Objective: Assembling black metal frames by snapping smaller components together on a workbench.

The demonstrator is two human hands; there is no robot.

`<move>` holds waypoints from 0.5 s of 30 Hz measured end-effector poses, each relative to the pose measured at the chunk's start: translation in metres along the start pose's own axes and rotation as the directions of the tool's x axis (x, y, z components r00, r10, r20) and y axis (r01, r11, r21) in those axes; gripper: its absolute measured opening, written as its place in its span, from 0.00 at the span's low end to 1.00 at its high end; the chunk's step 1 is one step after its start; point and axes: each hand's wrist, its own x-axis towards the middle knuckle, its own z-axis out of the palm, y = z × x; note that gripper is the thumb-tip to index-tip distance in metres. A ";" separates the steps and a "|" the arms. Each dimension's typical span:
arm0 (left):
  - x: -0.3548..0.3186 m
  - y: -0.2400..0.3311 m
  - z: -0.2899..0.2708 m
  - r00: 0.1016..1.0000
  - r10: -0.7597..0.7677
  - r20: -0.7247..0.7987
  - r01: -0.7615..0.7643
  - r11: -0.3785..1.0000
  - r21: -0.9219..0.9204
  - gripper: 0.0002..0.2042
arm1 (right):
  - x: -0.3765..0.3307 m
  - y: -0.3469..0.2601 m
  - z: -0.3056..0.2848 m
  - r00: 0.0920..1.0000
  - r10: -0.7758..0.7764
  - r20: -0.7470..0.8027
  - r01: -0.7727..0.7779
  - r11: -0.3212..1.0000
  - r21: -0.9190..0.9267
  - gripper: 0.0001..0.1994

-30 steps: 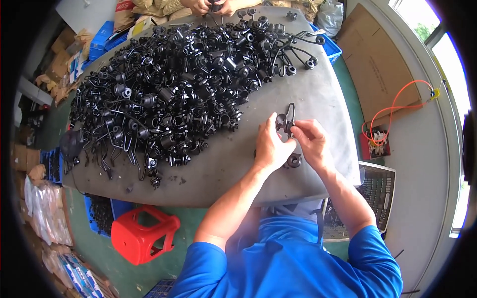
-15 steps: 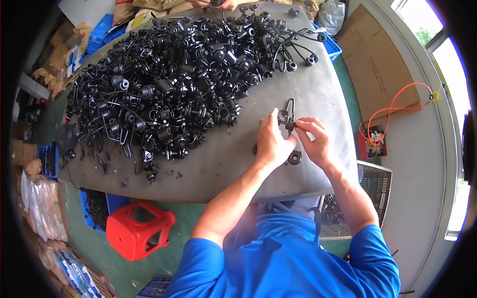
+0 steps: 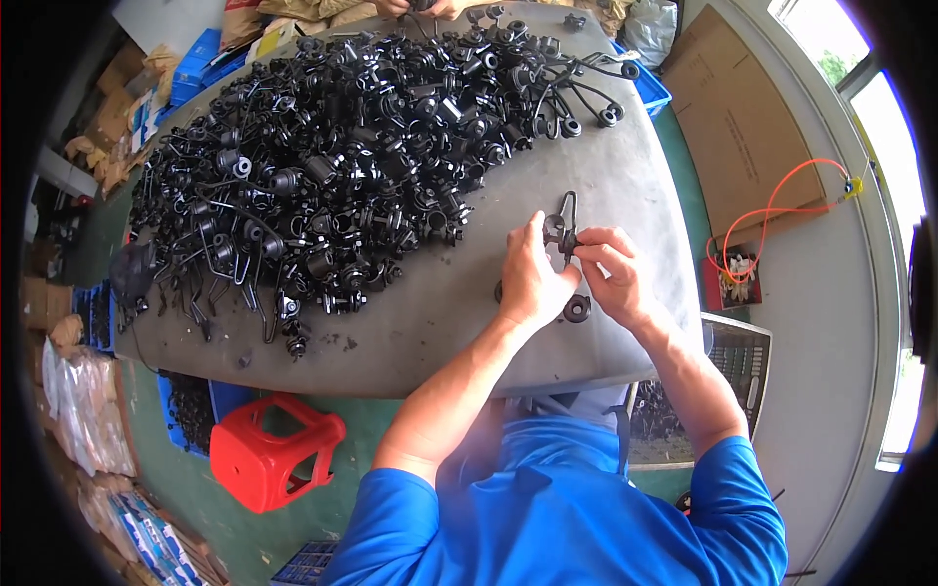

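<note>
Just above the table's right part, my left hand [image 3: 533, 278] is closed on a black metal bracket [image 3: 568, 223] with a bent rod loop at its far end. The fingers of my right hand [image 3: 616, 273] pinch at the bracket's right side; any small piece between them is too small to make out. Close below my hands lies a round black bushing [image 3: 577, 309] on the table. Another dark round part shows partly beside my left wrist. A large heap of black brackets [image 3: 342, 156] with rods and bushings covers the table to the left.
The grey-covered table [image 3: 430, 332] curves around the heap. Another person's hands [image 3: 422, 8] hold a black part at the far edge. A red stool [image 3: 277, 451] and a blue bin [image 3: 227, 396] stand at left; a grey crate [image 3: 741, 376] stands at right.
Both hands stay around the bracket in nearly the same place. My right fingers have shifted slightly against its side.
</note>
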 end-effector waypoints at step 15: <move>-0.001 -0.003 0.006 0.998 0.050 -0.025 -0.048 0.996 0.079 0.38 | 0.002 0.002 -0.004 0.777 0.583 0.239 -0.622 0.648 0.440 0.10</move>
